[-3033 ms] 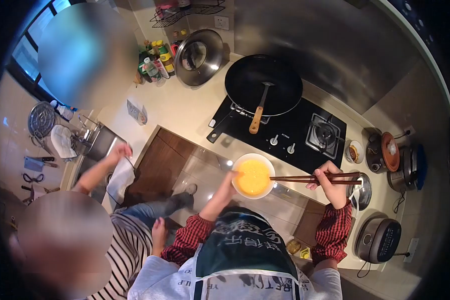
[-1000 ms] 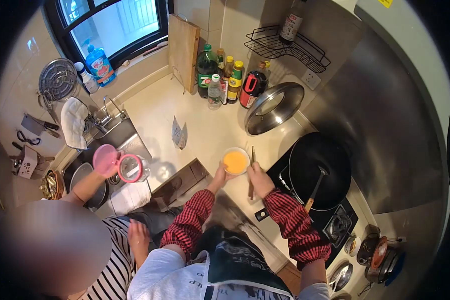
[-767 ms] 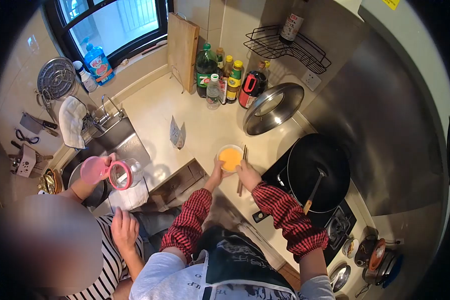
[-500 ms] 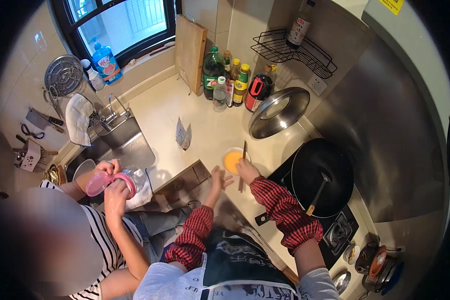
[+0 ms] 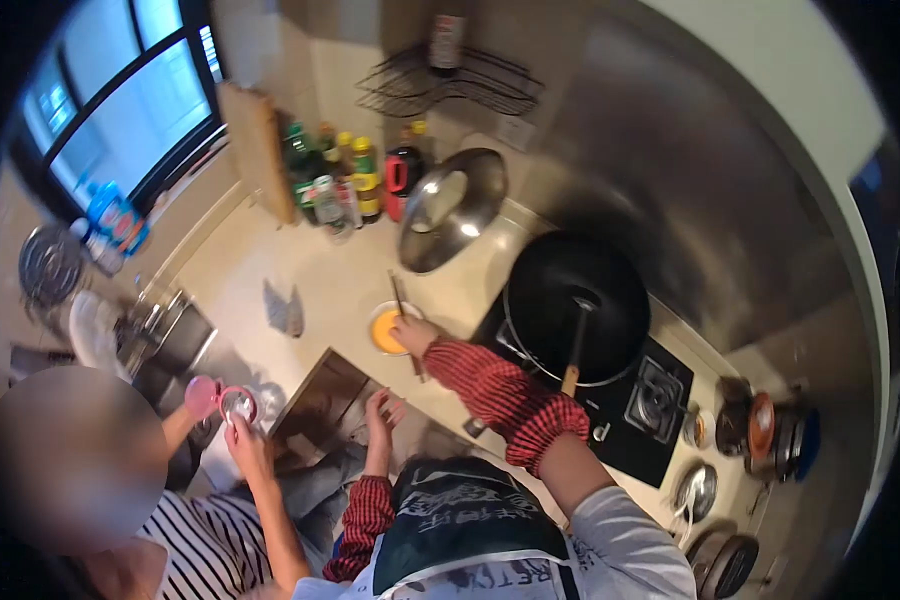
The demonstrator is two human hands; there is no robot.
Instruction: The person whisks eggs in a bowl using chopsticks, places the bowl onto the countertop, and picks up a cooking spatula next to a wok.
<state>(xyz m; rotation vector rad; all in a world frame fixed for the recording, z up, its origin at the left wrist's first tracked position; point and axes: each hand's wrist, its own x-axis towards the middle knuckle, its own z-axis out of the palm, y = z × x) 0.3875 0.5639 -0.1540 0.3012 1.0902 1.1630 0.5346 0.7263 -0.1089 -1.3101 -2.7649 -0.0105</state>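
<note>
A bowl of beaten egg (image 5: 388,328) stands on the counter near its front edge. My right hand (image 5: 415,334) is closed at the bowl's right rim, around a pair of dark chopsticks (image 5: 398,290). The chopsticks stick out above and below that hand; exactly how the fingers hold them is hidden. My left hand (image 5: 383,412) is in the air before the counter edge, fingers apart and nothing in it. A black wok (image 5: 560,290) sits on the stove right of the bowl, a spatula (image 5: 575,360) resting inside.
On my left a co-worker in a striped shirt holds a jar with a pink lid (image 5: 203,397). A steel lid (image 5: 453,210) leans behind the bowl, beside several bottles (image 5: 366,185). An open drawer (image 5: 320,395) juts out below the counter. A gas burner (image 5: 658,393) is at right.
My view has swung right, so everything sits further left. My left hand has drawn back from the bowl. The co-worker's hands have shifted on the jar. My right hand stays at the bowl.
</note>
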